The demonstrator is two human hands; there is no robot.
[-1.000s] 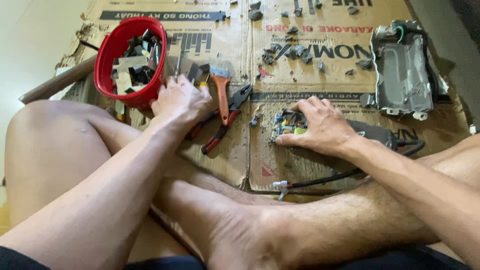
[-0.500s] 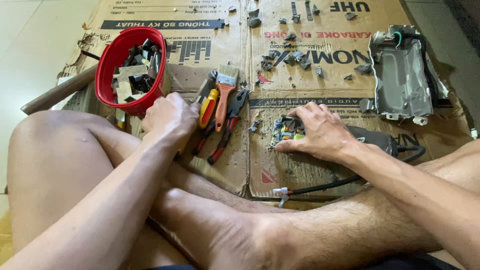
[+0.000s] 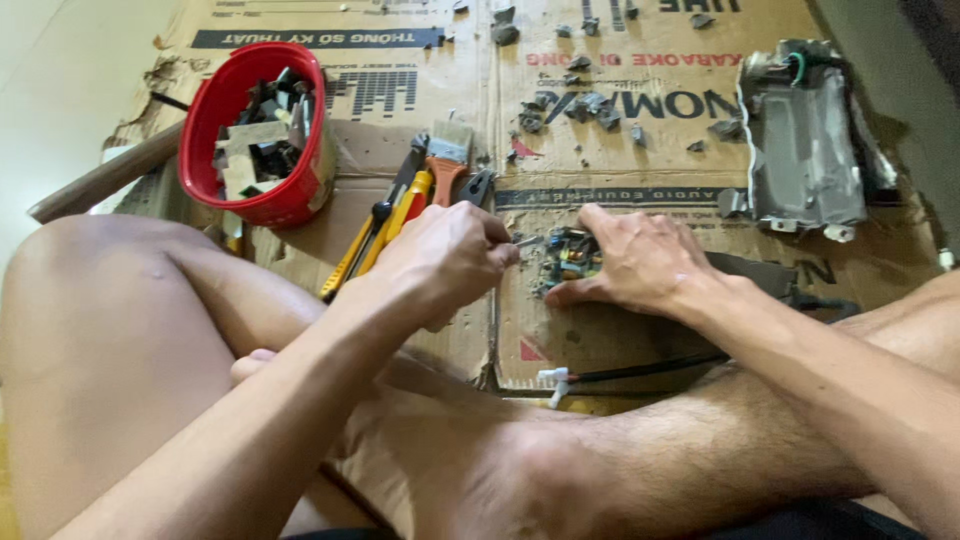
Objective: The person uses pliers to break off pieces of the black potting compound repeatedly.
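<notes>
My right hand [image 3: 640,262] lies flat, fingers spread, pressing down on a small circuit board [image 3: 568,258] with coloured parts on the cardboard sheet [image 3: 620,330]. My left hand [image 3: 440,262] is closed around a thin metal-tipped tool [image 3: 524,241] whose tip points at the board's left edge. Most of the tool is hidden in my fist. Just behind my left hand lie a yellow-handled tool [image 3: 385,228], an orange-handled brush [image 3: 446,160] and dark pliers [image 3: 478,186].
A red bowl [image 3: 200,130] holding scrap pieces stands at the back left, with a wooden stick [image 3: 105,182] beside it. A bent metal casing [image 3: 805,140] lies at the back right. Small loose parts [image 3: 580,105] are scattered behind the board. A black cable [image 3: 640,370] runs by my legs.
My left hand has moved right, away from the pile of tools, to the circuit board and now grips a thin tool. My right hand has stayed on the board.
</notes>
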